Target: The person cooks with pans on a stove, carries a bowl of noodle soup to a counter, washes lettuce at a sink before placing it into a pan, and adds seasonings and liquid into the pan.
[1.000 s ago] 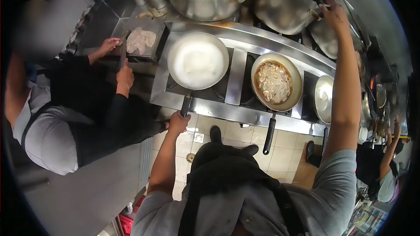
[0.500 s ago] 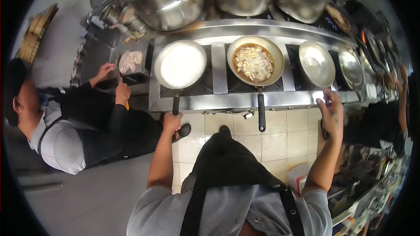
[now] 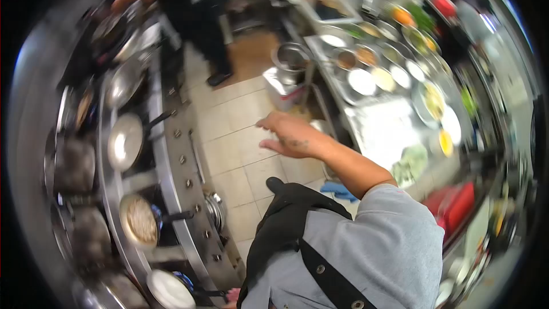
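Note:
My left hand point(image 3: 232, 296) shows only in part at the bottom edge, closed at the handle end of a frying pan point(image 3: 170, 290) filled with something white. Blue flame shows beside that pan. My right hand point(image 3: 290, 135) hangs in the air over the tiled floor, fingers apart and nothing in it. Farther along the stove, a second frying pan point(image 3: 130, 230) holds brown sauce with pale pieces in it. Beyond it sits a frying pan point(image 3: 125, 143) with a shiny bare inside.
The stove point(image 3: 182, 194) runs down the left, with large pots behind the pans. A counter on the right carries several bowls of ingredients, a green cloth point(image 3: 409, 166) and white sheeting. A co-worker point(image 3: 197, 20) stands at the far end. A square tin point(image 3: 283, 88) stands on the floor.
The view has swung to the right, from the stove towards the counter. My right hand has moved away from the stove's front edge. My left hand stays at the white-filled pan's handle.

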